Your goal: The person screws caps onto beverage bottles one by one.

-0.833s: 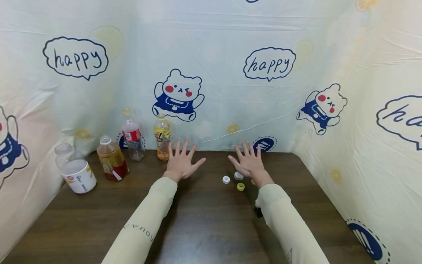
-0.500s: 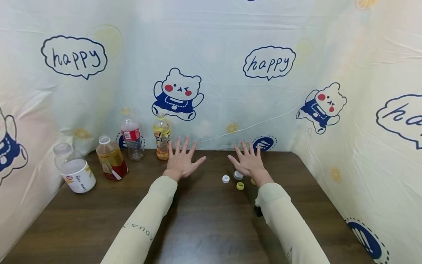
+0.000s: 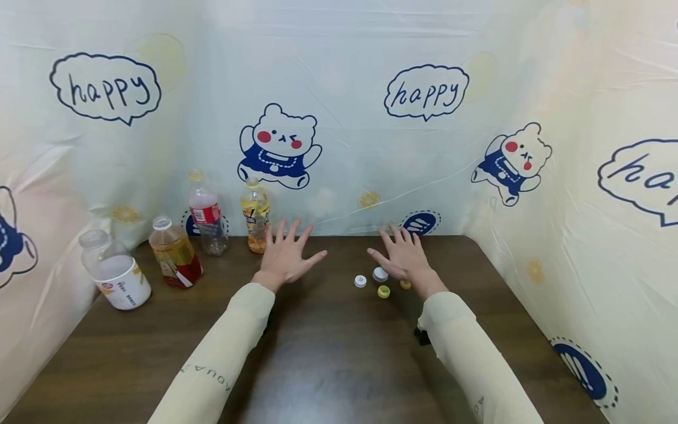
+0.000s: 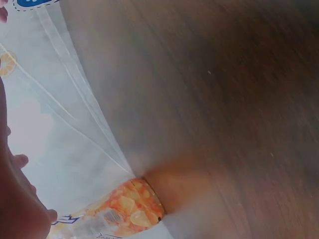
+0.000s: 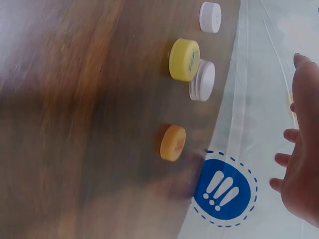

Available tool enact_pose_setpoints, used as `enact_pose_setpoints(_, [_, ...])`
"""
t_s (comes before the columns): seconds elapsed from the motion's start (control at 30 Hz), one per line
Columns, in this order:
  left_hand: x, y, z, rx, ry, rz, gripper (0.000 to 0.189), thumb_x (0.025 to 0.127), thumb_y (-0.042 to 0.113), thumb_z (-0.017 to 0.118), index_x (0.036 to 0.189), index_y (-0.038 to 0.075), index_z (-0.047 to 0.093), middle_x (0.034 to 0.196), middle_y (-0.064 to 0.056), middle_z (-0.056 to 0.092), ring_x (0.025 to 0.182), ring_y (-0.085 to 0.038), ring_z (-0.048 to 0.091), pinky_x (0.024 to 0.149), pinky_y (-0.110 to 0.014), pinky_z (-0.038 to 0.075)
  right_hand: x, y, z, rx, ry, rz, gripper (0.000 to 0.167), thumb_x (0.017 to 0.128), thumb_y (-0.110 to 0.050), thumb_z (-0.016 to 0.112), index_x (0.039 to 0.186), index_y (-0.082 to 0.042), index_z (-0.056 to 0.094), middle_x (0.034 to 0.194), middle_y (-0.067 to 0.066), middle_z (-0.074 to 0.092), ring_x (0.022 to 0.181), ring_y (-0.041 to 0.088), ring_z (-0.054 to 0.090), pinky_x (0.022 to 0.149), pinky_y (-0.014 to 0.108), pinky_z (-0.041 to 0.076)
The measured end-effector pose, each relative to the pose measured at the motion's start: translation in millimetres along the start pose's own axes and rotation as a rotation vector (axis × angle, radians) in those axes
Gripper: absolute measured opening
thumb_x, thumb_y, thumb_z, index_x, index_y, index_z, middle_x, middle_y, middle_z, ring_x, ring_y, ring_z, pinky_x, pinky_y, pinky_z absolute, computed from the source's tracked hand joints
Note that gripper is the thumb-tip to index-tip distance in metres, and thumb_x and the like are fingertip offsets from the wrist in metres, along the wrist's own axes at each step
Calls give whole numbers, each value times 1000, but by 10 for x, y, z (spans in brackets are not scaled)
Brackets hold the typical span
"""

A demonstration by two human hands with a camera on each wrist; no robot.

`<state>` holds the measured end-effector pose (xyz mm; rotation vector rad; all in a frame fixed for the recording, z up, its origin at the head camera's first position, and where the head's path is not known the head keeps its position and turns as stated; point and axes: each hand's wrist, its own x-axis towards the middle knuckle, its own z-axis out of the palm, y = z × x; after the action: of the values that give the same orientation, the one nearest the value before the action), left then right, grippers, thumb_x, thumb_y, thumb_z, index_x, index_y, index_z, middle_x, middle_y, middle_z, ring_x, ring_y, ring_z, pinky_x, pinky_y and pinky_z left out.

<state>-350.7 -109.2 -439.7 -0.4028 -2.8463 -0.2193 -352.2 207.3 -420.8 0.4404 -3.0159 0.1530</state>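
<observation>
In the head view my left hand (image 3: 286, 256) is spread palm down above the table, its fingertips close to a yellow-labelled bottle (image 3: 256, 215). My right hand (image 3: 408, 259) hovers likewise with straight fingers, just beyond a group of bottle caps. Neither holds anything. The caps are a small white cap (image 3: 360, 281), a wider white cap (image 3: 380, 274), a yellow cap (image 3: 384, 291) and an orange cap (image 3: 405, 284) near the right wrist. The right wrist view shows the yellow cap (image 5: 184, 59) overlapping the wider white cap (image 5: 202, 80). An orange-patterned bottle base (image 4: 134, 206) appears in the left wrist view.
Left of the hands stand a red-labelled bottle (image 3: 206, 214), an uncapped amber bottle (image 3: 177, 253) and a wide clear jar (image 3: 124, 282) with a white label. A printed curtain (image 3: 349, 147) borders the dark wooden table (image 3: 339, 365) at the back and sides.
Both hands have drifted slightly apart, the right one shifting rightward with its fingers closer together. The head view has shifted a little. Bottles and caps stay in place.
</observation>
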Motion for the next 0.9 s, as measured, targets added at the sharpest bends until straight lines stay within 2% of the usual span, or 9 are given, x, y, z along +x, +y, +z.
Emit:
enact_pose_setpoints(0.17, [-111, -117, -64, -28, 55, 18, 90, 91, 81, 43, 161, 28, 32, 165, -13, 29, 151, -44, 19, 118, -69, 17, -49, 22, -91, 28, 42, -45, 73, 104, -61, 38, 161, -15, 32, 163, 19, 30, 145, 43, 36, 116, 62, 30])
enact_pose_setpoints(0.33, [-211, -215, -132, -52, 84, 33, 89, 91, 78, 50, 161, 26, 32, 163, -15, 31, 148, -44, 27, 115, -69, 24, -117, 75, -152, 72, 57, -75, 66, 105, -53, 48, 157, -13, 38, 157, 20, 37, 137, 43, 44, 107, 62, 42])
enact_pose_setpoints(0.63, [-286, -341, -209, -86, 124, 28, 88, 89, 75, 55, 158, 23, 39, 161, -15, 34, 145, -43, 31, 113, -69, 29, -240, 208, -171, 121, 31, -79, 56, 103, -38, 59, 149, -9, 48, 147, 20, 45, 130, 38, 52, 97, 58, 51])
enact_pose_setpoints(0.77, [-350, -376, -238, -118, 151, 23, 87, 89, 72, 59, 156, 21, 41, 160, -16, 34, 144, -43, 32, 111, -70, 30, -306, 248, -110, 123, -4, -94, 54, 102, -34, 63, 147, -7, 51, 138, 17, 50, 115, 32, 60, 92, 53, 54])
enact_pose_setpoints(0.9, [-427, -438, -259, -171, 177, -25, 86, 88, 70, 63, 154, 20, 42, 159, -17, 35, 143, -44, 33, 110, -71, 31, -400, 242, -27, 156, -42, -136, 53, 99, -30, 68, 143, -5, 54, 131, 15, 53, 101, 26, 62, 89, 49, 56])
